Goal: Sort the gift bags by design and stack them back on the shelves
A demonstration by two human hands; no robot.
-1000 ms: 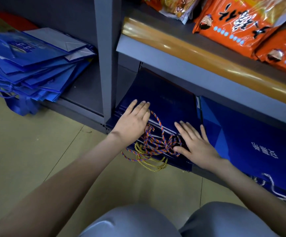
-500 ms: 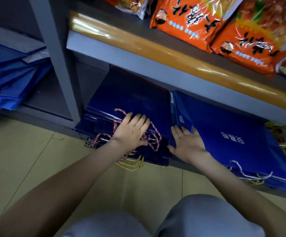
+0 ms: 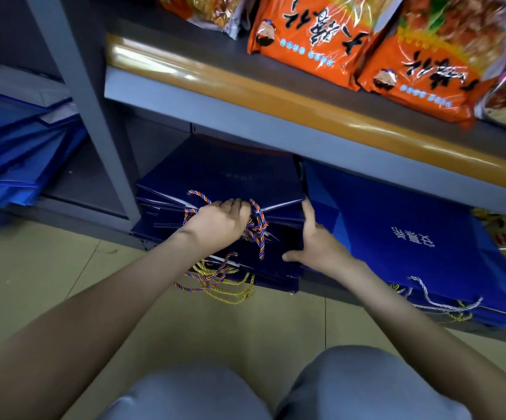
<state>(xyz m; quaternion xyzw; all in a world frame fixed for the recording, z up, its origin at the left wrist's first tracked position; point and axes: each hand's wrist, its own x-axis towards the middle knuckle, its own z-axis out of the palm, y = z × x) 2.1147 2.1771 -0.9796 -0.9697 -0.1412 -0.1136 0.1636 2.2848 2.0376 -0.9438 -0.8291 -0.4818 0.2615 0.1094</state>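
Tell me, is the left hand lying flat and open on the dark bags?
No, the left hand is closed around the braided cords.

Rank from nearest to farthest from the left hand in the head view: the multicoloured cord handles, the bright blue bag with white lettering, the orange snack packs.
1. Multicoloured cord handles: gripped in the left hand.
2. Bright blue bag: to the right, same bottom shelf.
3. Orange snack packs: shelf above, up right.

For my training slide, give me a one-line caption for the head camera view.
Left hand grips the braided cord handles of a navy gift-bag stack while the right hand squares its edge.
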